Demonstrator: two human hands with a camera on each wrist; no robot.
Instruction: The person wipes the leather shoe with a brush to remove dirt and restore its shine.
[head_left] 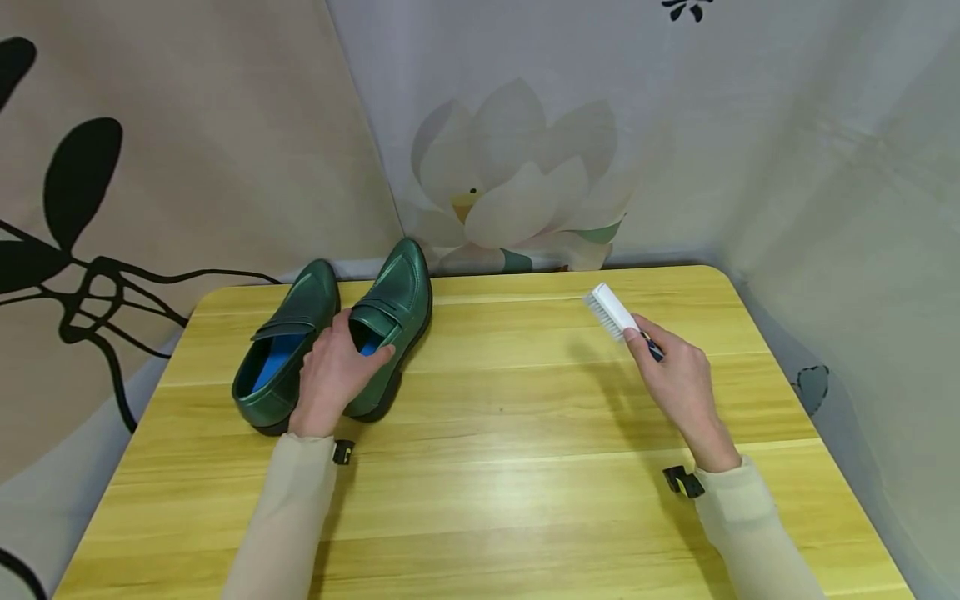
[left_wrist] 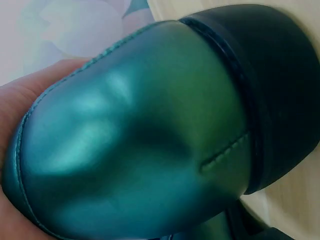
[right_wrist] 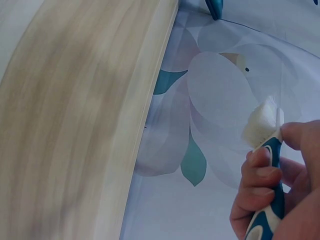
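A pair of dark green loafers stands at the table's back left, toes pointing to the back. My left hand (head_left: 333, 367) grips the right loafer (head_left: 393, 292) around its opening, thumb on one side and fingers on the other. Its heel (left_wrist: 125, 135) fills the left wrist view, with the black sole (left_wrist: 265, 95) beside it. Just left of that hand is the left loafer (head_left: 300, 308), with a blue insole showing. At the right, my right hand (head_left: 678, 375) holds a small scrub brush (head_left: 611, 310) by its blue and white handle (right_wrist: 270, 215), above the table. The brush's white bristles (right_wrist: 262, 122) face left.
The wooden table (head_left: 510, 492) has rounded back corners. Directly behind it hangs a pale curtain (head_left: 750, 150) printed with flowers and leaves. A small dark band or mount (head_left: 682, 482) sits at the right wrist.
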